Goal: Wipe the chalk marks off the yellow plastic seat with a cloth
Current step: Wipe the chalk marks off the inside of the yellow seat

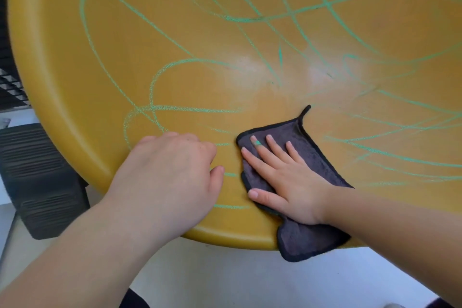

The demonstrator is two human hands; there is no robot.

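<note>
The yellow plastic seat fills most of the view, its curved front rim near me. Green chalk marks loop and cross over nearly all of it. A dark grey cloth with black edging lies near the front rim, one corner hanging over the edge. My right hand lies flat on the cloth with fingers spread, and green chalk stains one finger. My left hand rests on the seat just left of the cloth, fingers curled under, holding nothing.
A black ribbed object stands beside the seat at lower left. Pale floor shows below the front rim. Dark slatted shapes sit at the far left edge.
</note>
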